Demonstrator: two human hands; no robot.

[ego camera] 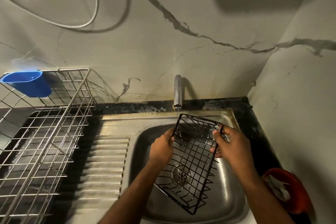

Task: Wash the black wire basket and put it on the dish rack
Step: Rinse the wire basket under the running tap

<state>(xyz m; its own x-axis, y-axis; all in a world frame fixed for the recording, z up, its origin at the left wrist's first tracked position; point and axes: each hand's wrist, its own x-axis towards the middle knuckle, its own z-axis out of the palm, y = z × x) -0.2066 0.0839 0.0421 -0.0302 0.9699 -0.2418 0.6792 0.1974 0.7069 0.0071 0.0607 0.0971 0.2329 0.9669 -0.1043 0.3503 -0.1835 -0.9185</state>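
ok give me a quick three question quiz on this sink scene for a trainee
1. True or false: both hands grip the black wire basket over the sink.
2. Where does the dish rack stand relative to the sink? A) left B) right C) inside it
3. Fill in: water from the tap lands on the basket's ____ end.

Key
1. True: the left hand and the right hand hold opposite rims.
2. A
3. far
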